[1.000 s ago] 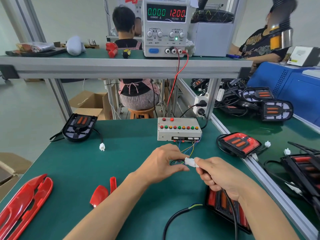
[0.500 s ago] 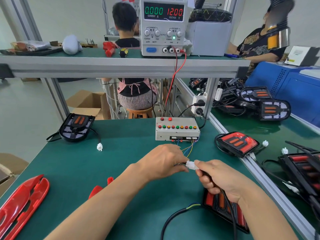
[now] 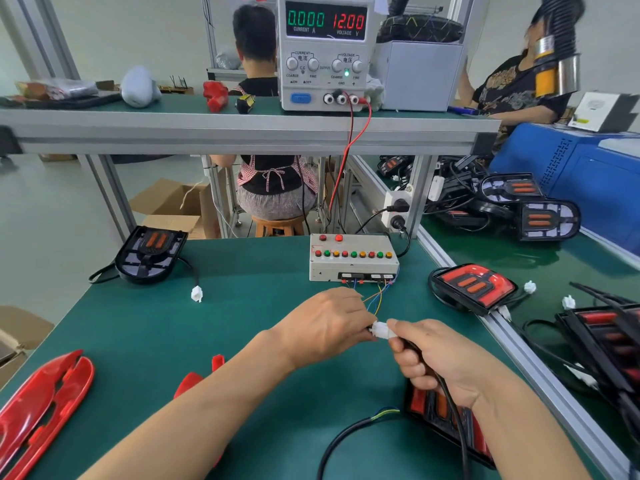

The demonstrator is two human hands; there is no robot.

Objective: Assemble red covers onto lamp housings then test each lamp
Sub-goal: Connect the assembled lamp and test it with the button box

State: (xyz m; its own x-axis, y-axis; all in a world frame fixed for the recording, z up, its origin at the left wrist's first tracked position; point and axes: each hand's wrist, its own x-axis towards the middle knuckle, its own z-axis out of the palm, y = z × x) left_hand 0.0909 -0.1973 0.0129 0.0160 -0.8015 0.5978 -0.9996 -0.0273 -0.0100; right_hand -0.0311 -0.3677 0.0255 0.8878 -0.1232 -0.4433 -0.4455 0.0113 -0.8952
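Note:
My left hand [image 3: 325, 327] and my right hand [image 3: 436, 358] meet over the green mat, both pinching a white connector [image 3: 381, 330]. The right hand also grips the black cable of a covered lamp [image 3: 446, 420] lying under my right wrist. Thin coloured wires run from under the left hand to the test box [image 3: 351, 258] with its row of buttons. A bare lamp housing [image 3: 150, 252] lies at the far left with its plug [image 3: 196, 293] loose on the mat. Red covers [image 3: 38, 407] lie at the near left. A small red piece [image 3: 194, 377] shows beside my left forearm.
The power supply [image 3: 323, 50] on the shelf reads 0.000 A and 12.00 V. A covered lamp [image 3: 472, 287] sits at the bench's right rail, with more lamps [image 3: 547, 220] on the neighbouring bench. Two people sit beyond the shelf.
Both hands have stayed together on the white connector, shifting only slightly. The meter reading is unchanged.

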